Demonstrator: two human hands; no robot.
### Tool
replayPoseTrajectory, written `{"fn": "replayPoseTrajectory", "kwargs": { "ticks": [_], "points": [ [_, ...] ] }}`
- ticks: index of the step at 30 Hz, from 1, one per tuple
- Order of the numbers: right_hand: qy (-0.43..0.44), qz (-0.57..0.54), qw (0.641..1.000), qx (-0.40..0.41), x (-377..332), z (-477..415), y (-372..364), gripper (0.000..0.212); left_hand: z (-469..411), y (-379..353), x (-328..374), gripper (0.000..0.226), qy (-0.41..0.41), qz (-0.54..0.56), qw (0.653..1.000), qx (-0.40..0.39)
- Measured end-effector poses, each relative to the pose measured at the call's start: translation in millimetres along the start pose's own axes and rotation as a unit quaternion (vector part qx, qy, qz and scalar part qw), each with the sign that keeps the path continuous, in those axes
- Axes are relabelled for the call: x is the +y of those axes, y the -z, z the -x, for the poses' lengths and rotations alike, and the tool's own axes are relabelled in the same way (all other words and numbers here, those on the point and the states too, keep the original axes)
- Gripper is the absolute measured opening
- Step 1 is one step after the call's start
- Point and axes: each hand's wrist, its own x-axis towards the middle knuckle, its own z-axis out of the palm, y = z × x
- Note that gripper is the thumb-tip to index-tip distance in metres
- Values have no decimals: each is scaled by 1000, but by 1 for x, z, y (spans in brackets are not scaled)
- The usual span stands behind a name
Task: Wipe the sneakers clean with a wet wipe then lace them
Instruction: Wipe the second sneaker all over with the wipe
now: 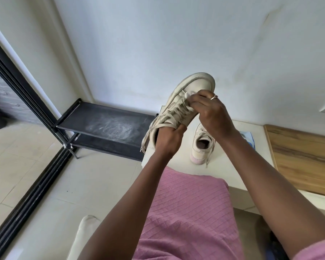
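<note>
Head view: beyond the dusty black shoe rack (105, 126), our left hand (169, 139) grips the raised beige sneaker (193, 85) by its collar. Our right hand (214, 111) pinches a white wipe (188, 94) against its laces. The second sneaker (202, 145) stands on the white table (251, 166) below, near a blue packet (249, 137).
</note>
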Motion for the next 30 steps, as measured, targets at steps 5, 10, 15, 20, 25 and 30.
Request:
{"fn": "replayPoseTrajectory", "kwargs": {
  "ticks": [5,10,15,20,25,30],
  "points": [
    [-100,81,985,117,8,-12,-8,20,5,-9,8,23,-12,73,997,13],
    [-190,16,965,178,-13,-19,-15,29,7,-11,10,16,18,172,985,19],
    [-246,-15,954,170,-39,-7,-16,26,2,-6,12,23,41,241,970,10],
    [-274,-57,951,134,-40,-16,-14,28,4,-6,4,14,125,283,951,0],
    [-242,-36,963,115,-26,-35,-10,29,15,-11,-7,18,143,287,946,-43],
    [-258,-50,961,81,-35,-14,-19,19,4,-12,-12,19,207,336,919,-5]
  ]
}}
